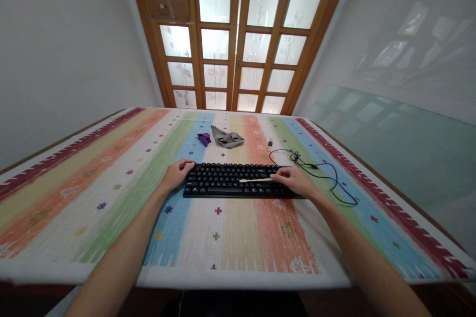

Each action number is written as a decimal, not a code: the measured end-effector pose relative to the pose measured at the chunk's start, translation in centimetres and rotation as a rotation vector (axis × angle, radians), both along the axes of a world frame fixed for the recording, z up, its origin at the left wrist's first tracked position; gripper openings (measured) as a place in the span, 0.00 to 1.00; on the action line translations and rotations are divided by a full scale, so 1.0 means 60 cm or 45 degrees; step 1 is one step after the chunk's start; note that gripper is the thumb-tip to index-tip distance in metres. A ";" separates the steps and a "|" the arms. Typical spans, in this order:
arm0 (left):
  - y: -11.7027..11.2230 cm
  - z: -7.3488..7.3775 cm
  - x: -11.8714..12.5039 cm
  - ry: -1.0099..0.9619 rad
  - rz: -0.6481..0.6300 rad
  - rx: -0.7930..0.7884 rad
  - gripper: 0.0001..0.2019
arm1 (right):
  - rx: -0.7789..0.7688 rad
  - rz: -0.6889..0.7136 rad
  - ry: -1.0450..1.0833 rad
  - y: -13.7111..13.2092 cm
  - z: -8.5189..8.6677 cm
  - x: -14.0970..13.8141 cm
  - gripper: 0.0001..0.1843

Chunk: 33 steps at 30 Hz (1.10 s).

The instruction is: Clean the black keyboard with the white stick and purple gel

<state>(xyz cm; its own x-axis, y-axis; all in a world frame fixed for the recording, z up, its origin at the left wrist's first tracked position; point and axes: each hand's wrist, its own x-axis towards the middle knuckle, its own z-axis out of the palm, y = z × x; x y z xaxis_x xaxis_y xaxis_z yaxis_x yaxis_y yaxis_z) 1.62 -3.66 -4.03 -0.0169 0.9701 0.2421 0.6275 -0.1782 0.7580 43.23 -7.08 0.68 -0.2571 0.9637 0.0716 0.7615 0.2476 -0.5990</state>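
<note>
A black keyboard (219, 178) lies flat on the striped tablecloth in front of me. At its upper left corner, my left hand (179, 173) is closed on the edge, thumb against the end of the top row. My right hand (292, 179) pinches a pale, thin cotton swab (256, 180) between thumb and fingers. The swab lies nearly level over the right half of the keys, its rounded tip pointing left at the lower letter rows. Whether the tip touches a key I cannot tell. The hand and wrist hide the keyboard's right end.
Beyond the keyboard lie a crumpled grey cloth (227, 138) and a small purple cloth (204, 139). A small black-and-clear object (270, 142) sits to their right. The keyboard's black cable (323, 164) loops across the tablecloth (197, 237) on the right. Wooden glazed doors (238, 39) stand behind the table.
</note>
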 end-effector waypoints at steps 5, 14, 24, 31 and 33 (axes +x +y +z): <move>0.000 0.002 0.001 0.017 0.010 -0.008 0.22 | 0.014 -0.063 0.031 -0.007 -0.003 0.023 0.29; -0.004 0.006 0.003 0.024 0.011 0.007 0.21 | 0.027 -0.115 0.022 -0.015 0.002 0.057 0.31; -0.006 0.008 0.005 0.016 0.018 -0.003 0.21 | 0.014 -0.233 0.067 -0.027 0.008 0.098 0.35; -0.007 0.011 0.006 0.040 0.015 -0.019 0.24 | 0.047 -0.252 0.062 -0.035 0.003 0.126 0.37; -0.007 0.012 0.006 0.046 0.014 -0.023 0.24 | 0.059 -0.252 0.064 -0.037 0.003 0.130 0.38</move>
